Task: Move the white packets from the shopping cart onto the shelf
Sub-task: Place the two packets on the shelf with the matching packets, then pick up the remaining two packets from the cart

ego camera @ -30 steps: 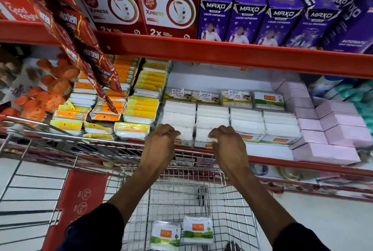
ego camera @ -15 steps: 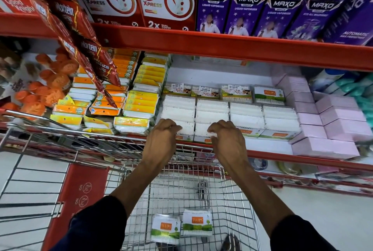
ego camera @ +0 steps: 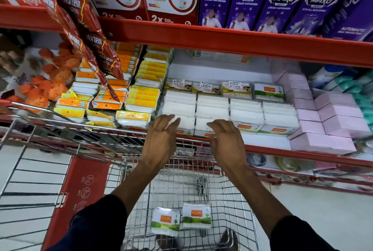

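Observation:
Two white packets with green and orange labels (ego camera: 181,218) lie side by side on the floor of the wire shopping cart (ego camera: 238,200). Rows of the same white packets (ego camera: 246,109) fill the middle shelf (ego camera: 282,150). My left hand (ego camera: 160,139) hovers at the shelf's front edge, fingers spread, fingertips over the front-left packet. My right hand (ego camera: 227,139) is beside it, fingers curled loosely over the front packets, holding nothing.
Yellow and orange packs (ego camera: 141,97) are stacked left of the white packets, pink boxes (ego camera: 331,125) to the right. Red hanging sachets (ego camera: 88,34) dangle at upper left. An upper red shelf (ego camera: 222,38) carries red and purple boxes. A second cart (ego camera: 40,149) stands left.
Both hands have drawn back slightly from the front packets and their fingers have loosened and spread. The two packets in the cart have not moved.

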